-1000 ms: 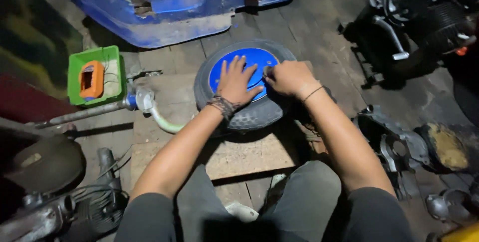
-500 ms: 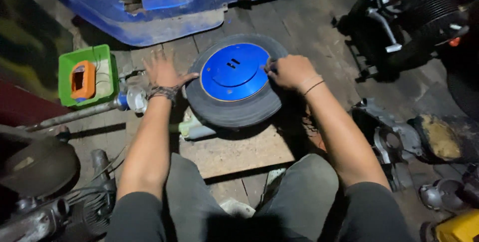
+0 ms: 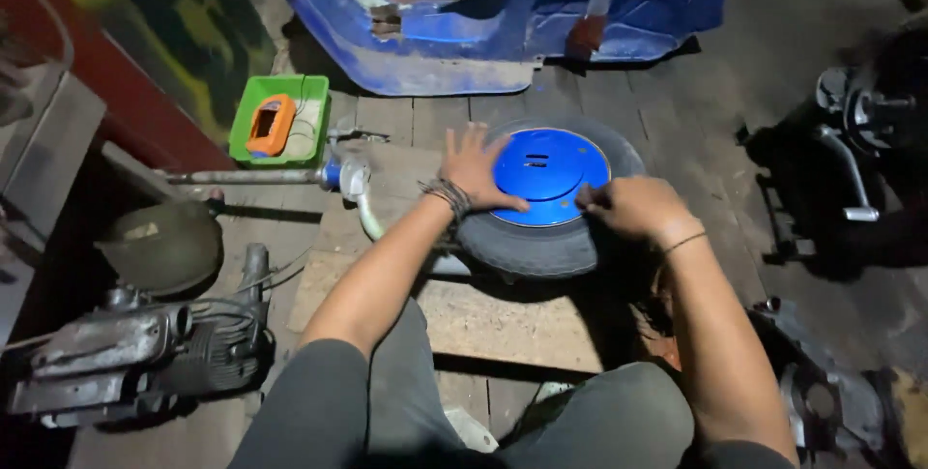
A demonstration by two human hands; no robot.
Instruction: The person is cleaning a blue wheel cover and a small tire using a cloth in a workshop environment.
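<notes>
A small wheel lies flat on a wooden board, a black tyre (image 3: pixel 527 249) around a blue rim disc (image 3: pixel 549 167). My left hand (image 3: pixel 476 171) rests on the wheel's left side with its fingers spread over the tyre and its thumb on the blue disc. A dark braided band circles that wrist. My right hand (image 3: pixel 633 208) is curled at the disc's right edge, fingertips pinched against the rim. What those fingers pinch is hidden. Both forearms reach out over my knees.
A blue scooter body (image 3: pixel 503 5) stands behind the wheel. On the left are a green tray (image 3: pixel 307 102) holding an orange device (image 3: pixel 270 125), a metal tube (image 3: pixel 242 177), an olive dome (image 3: pixel 162 245) and an engine (image 3: pixel 145 353). Dark machine parts (image 3: pixel 851 169) crowd the right.
My left hand went off the blue disc to the tyre's left side, then came back onto the wheel's left edge. My right hand stayed at the disc's right rim.
</notes>
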